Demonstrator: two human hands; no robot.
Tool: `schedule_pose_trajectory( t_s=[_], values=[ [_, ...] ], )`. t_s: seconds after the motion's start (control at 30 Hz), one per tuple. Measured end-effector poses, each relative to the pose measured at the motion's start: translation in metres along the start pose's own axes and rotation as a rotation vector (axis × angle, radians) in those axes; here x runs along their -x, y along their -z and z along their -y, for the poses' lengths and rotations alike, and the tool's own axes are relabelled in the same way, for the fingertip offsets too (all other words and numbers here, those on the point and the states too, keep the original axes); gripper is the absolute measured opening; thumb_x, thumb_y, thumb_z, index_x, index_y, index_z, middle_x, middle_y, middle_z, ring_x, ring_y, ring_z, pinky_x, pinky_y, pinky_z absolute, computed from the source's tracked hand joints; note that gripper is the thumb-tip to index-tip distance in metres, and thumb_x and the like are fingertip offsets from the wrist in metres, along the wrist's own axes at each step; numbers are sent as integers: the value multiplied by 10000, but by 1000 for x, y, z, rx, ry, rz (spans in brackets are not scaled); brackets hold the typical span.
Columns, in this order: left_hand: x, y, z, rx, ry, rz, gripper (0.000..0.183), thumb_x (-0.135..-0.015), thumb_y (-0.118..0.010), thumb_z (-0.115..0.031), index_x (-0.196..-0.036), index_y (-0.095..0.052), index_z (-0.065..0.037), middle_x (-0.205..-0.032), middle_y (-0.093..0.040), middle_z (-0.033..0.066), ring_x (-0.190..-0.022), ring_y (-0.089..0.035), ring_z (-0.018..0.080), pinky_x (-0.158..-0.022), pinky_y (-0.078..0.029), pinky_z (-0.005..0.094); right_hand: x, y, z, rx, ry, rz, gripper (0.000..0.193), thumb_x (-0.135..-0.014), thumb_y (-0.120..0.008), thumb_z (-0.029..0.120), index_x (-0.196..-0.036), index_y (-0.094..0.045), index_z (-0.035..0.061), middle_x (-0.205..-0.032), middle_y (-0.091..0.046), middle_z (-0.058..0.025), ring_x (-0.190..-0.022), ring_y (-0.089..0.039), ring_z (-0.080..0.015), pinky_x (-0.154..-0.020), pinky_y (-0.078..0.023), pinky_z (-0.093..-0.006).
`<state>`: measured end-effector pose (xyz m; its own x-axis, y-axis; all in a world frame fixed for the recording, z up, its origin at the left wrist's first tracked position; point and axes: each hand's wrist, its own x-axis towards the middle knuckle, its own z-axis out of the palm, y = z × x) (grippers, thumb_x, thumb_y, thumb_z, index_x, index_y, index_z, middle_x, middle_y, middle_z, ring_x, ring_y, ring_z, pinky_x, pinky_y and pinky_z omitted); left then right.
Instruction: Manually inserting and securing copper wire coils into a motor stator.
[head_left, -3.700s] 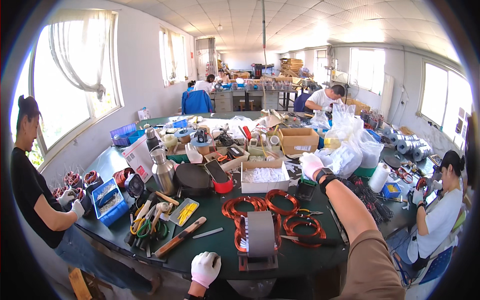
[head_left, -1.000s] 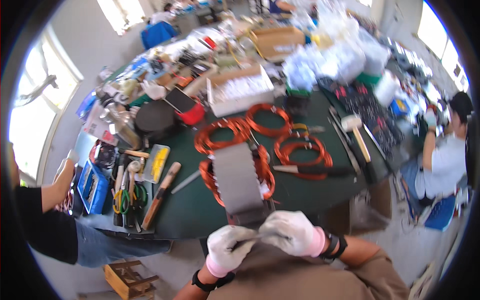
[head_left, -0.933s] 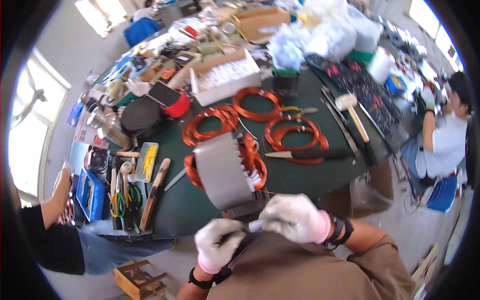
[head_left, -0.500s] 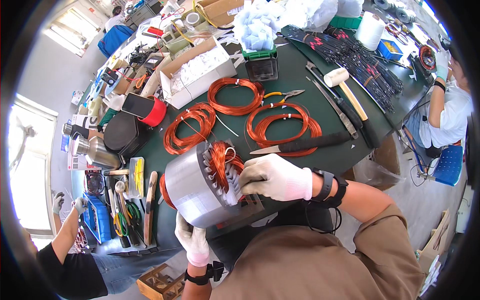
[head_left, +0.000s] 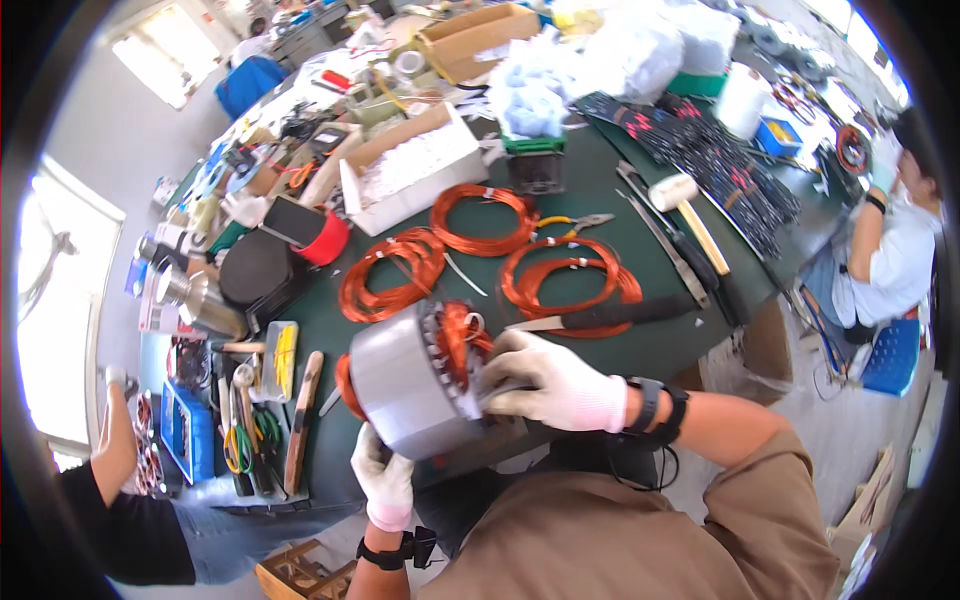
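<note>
A grey metal motor stator [head_left: 405, 375] lies on its side at the near edge of the table, copper wire bundles [head_left: 462, 335] coming out of its slotted right end and more copper at its left end. White slot liners line the slots. My left hand [head_left: 385, 485], in a white glove, grips the stator's lower left edge; some fingers are hidden beneath it. Also gloved, my right hand [head_left: 550, 385] is at the slotted end with its fingers bent and pressed together against the slots. Anything between those fingers is blurred and hidden.
Copper wire coils [head_left: 395, 275], a knife [head_left: 610, 318], pliers [head_left: 575, 222] and a white-headed mallet [head_left: 690, 215] lie beyond the stator. A white box [head_left: 415, 165] stands farther back. Hand tools [head_left: 245, 420] lie left. Co-workers [head_left: 885, 230] sit right and left.
The whole view has shifted slightly and blurred. My right-hand fingers have curled closer against the stator's slotted end. My left hand keeps its place on the stator.
</note>
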<state>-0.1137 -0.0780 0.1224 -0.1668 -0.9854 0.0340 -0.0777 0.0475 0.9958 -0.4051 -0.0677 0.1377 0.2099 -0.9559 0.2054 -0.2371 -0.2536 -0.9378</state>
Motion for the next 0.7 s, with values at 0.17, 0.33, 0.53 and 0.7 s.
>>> schedule_pose_trajectory(
  t_s=[0.17, 0.33, 0.53, 0.7],
  values=[
    [-2, -5, 1, -6, 55, -55, 111, -879, -612, 53, -959, -622, -23, -891, -553, -32, -795, -518, 74, -721, -457, 256, -2, -12, 12, 57, -82, 5, 108, -823, -744, 81, -911, -724, 23, -951, -620, -109, -930, -605, -276, -830, -511, -380],
    [-7, -9, 1, -86, -69, 55, 49, -893, -671, -5, -928, -637, -6, -852, -590, 75, -784, -578, 191, -750, -484, 302, 5, 0, 21, 84, -175, -24, 123, -840, -744, 69, -948, -769, 17, -955, -611, -96, -864, -641, -211, -780, -532, -331],
    [-6, 4, 12, -75, -61, 9, 60, -866, -664, 9, -909, -625, -3, -853, -585, 71, -775, -569, 187, -740, -480, 304, -3, -6, 26, -133, -357, 6, 169, -831, -769, 64, -991, -794, 17, -960, -612, -89, -880, -634, -180, -784, -523, -316],
    [-10, -3, 8, -34, -36, 17, 51, -873, -615, 46, -892, -592, 5, -821, -545, 40, -755, -520, 123, -708, -458, 275, 3, -8, 16, 17, -124, -16, 157, -869, -761, 120, -994, -796, 33, -939, -611, -101, -869, -622, -220, -783, -517, -332]
  ],
)
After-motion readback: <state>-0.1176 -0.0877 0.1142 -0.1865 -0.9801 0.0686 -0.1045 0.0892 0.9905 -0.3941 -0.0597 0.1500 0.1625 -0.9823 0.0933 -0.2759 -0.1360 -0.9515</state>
